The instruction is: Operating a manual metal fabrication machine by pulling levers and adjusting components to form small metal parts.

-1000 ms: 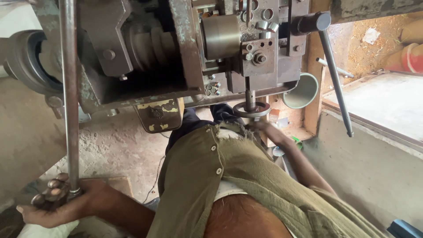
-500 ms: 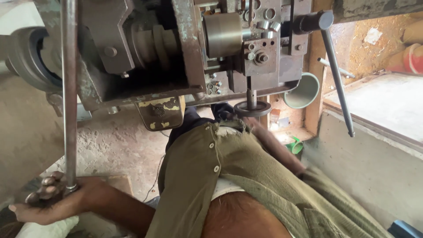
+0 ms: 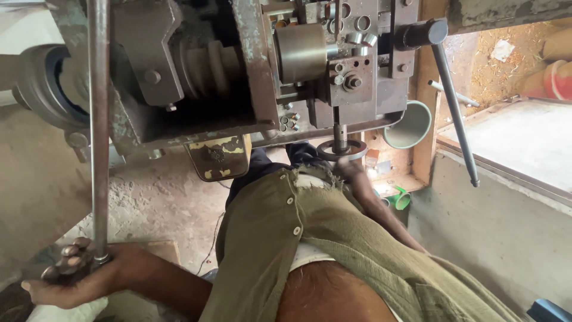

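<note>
While left hand (image 3: pixel 83 277) grip closed around lever rod (image 3: pixel 98 131).

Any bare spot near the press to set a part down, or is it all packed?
Free: the pale slab right of the angled handle, and the dusty floor below the machine body. Crowded: around the ring at the right hand. The left hand holds the vertical rod.

Left hand (image 3: pixel 77 277) at 8 o'clock, palm up, fingers curled shut; forearm runs toward 4 o'clock. Right hand (image 3: pixel 351 170) at 1 o'clock, arm extended, grip unclear.
</note>
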